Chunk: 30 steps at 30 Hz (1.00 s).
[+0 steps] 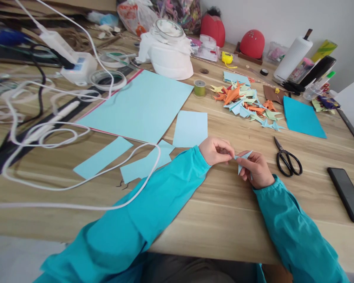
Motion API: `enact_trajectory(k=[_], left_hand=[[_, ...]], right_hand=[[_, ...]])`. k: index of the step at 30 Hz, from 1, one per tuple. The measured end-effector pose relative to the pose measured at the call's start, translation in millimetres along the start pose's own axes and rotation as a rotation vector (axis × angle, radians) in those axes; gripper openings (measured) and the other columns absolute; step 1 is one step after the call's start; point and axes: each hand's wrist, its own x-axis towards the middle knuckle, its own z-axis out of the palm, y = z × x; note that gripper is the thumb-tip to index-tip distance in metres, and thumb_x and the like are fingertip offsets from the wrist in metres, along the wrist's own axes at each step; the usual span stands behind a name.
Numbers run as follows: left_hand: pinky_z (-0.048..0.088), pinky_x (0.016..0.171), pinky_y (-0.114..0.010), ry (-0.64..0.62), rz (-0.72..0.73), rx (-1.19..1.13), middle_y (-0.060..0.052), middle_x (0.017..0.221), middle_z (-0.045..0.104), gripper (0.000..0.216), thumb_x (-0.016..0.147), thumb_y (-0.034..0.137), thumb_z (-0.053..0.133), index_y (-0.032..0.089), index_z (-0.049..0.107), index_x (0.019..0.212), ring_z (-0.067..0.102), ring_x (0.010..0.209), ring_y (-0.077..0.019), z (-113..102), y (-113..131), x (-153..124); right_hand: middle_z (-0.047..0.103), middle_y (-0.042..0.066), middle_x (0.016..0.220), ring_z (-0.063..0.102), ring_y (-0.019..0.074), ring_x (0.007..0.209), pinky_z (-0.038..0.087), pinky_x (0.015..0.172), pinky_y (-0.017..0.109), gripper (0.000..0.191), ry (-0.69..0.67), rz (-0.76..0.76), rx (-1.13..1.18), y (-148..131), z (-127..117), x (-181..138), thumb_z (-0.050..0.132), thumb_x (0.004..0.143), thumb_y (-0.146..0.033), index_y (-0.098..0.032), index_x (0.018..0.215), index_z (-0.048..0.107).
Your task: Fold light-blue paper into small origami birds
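Note:
Between my two hands is a small light-blue folded paper, held just above the wooden table. My left hand is closed, pinching a thin tip of it between thumb and forefinger. My right hand grips the body of the folded paper, its thumb lying over the front. Part of the paper is covered by the right fingers. Beyond my left hand lies a light-blue paper square. A heap of folded paper cranes in orange, blue and pale green sits farther back.
Black-handled scissors and a phone lie on the right. A teal sheet and a thread spool are farther back. Cut strips, a large blue sheet and a looping white cable cover the left side.

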Motion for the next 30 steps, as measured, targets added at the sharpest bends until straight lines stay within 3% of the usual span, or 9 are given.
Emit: enact_trajectory(k=[4,8,10,13,18,30], left_hand=[[0.043,0.044,-0.018,0.037,-0.005,-0.025,-0.001,0.060,0.059,0.001,0.056,0.010,0.066,0.011,0.067,0.057,0.058,0.046,-0.0088,2,2,0],[0.048,0.046,-0.020,0.188,-0.083,-0.198,-0.001,0.062,0.061,0.016,0.055,0.013,0.072,0.010,0.067,0.070,0.058,0.047,-0.0095,9,2,2],[0.050,0.045,-0.023,0.275,-0.158,-0.334,-0.001,0.060,0.062,0.023,0.058,0.021,0.075,0.010,0.064,0.074,0.057,0.047,-0.0101,14,0,2],[0.048,0.040,-0.022,0.340,-0.267,-0.377,-0.001,0.053,0.060,0.029,0.061,0.033,0.075,0.009,0.061,0.065,0.053,0.042,-0.0085,21,-2,3],[0.044,0.036,-0.018,0.363,-0.316,-0.235,0.003,0.043,0.055,0.029,0.053,0.030,0.081,0.008,0.063,0.060,0.050,0.035,-0.0066,27,0,2],[0.047,0.040,-0.020,0.370,-0.305,-0.269,0.003,0.043,0.055,0.020,0.062,0.023,0.077,0.007,0.064,0.064,0.051,0.038,-0.0067,30,-4,2]], right_hand=[[0.058,-0.003,0.039,0.046,0.0075,0.026,0.033,0.024,0.014,0.024,0.011,-0.025,-0.021,3,-1,1,0.075,0.062,-0.032,-0.014,0.074,0.064],[0.060,-0.003,0.042,0.047,0.0072,0.029,0.036,0.027,0.014,0.026,0.026,-0.085,0.014,3,1,2,0.074,0.064,-0.035,-0.015,0.076,0.062],[0.060,-0.003,0.044,0.048,0.0075,0.030,0.038,0.029,0.015,0.027,0.038,-0.107,0.021,4,2,2,0.073,0.066,-0.037,-0.016,0.078,0.061],[0.061,-0.003,0.046,0.050,0.0080,0.032,0.039,0.030,0.016,0.029,0.045,-0.142,0.002,6,2,2,0.072,0.068,-0.039,-0.016,0.080,0.060],[0.062,-0.002,0.050,0.051,0.0084,0.035,0.040,0.033,0.018,0.029,0.038,-0.181,-0.066,10,2,3,0.071,0.069,-0.040,-0.015,0.080,0.060],[0.061,-0.003,0.049,0.051,0.0083,0.034,0.039,0.032,0.017,0.027,0.058,-0.157,-0.006,8,1,4,0.071,0.069,-0.038,-0.015,0.081,0.061]])
